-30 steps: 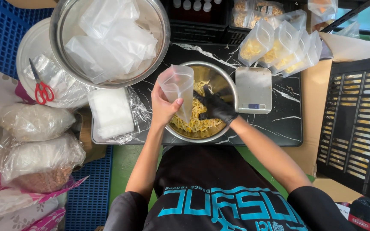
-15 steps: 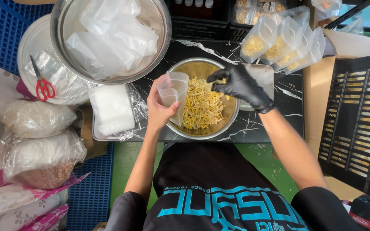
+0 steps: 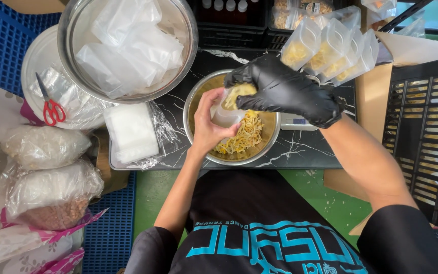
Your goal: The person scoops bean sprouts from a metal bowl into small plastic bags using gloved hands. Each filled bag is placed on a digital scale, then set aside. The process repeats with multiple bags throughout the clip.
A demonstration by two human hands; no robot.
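Observation:
My bare left hand (image 3: 206,127) grips a small clear plastic bag (image 3: 227,114) over a steel bowl (image 3: 194,109) of yellow shredded food (image 3: 247,134). My right hand (image 3: 285,91), in a black glove, presses a clump of that food into the bag's mouth. The bowl rests on a black marbled board (image 3: 300,152). A small scale (image 3: 300,122) lies mostly hidden under my right wrist.
A big steel bowl (image 3: 181,23) of empty clear bags stands at the upper left, a white stack in plastic wrap (image 3: 132,133) below it. Red scissors (image 3: 50,107) lie on a bagged plate. Filled bags (image 3: 330,48) are lined up upper right. Sacks (image 3: 46,193) sit left; a black crate (image 3: 427,132) right.
My gloved right hand took food from the bowl, rose and came down onto the bag's opening. My left hand tilted the bag towards it over the bowl.

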